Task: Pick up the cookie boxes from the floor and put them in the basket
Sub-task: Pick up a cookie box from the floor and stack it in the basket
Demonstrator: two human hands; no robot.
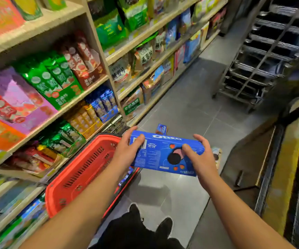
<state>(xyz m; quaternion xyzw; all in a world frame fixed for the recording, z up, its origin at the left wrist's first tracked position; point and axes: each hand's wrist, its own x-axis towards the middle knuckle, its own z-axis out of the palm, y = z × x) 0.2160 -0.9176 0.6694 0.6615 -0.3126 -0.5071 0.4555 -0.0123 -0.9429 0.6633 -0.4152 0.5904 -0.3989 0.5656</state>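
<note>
My left hand (127,150) and right hand (201,159) clamp the blue cookie box (164,152) by its two ends, so it stays level in the air. It hangs just right of the red basket (84,169), I judge ready to go in. Two more boxes (161,129) lie on the floor (190,108) beyond.

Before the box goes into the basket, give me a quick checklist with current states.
1. Box held at both ends, left hand and right hand: ok.
2. Box clear of the floor: ok.
3. Box over the basket opening: not ok, it sits to the right of the rim.
4. Room left in the basket: cannot tell, arm hides much of it.
5. More boxes left on the floor: small box beyond the hands, so not ok.
</note>
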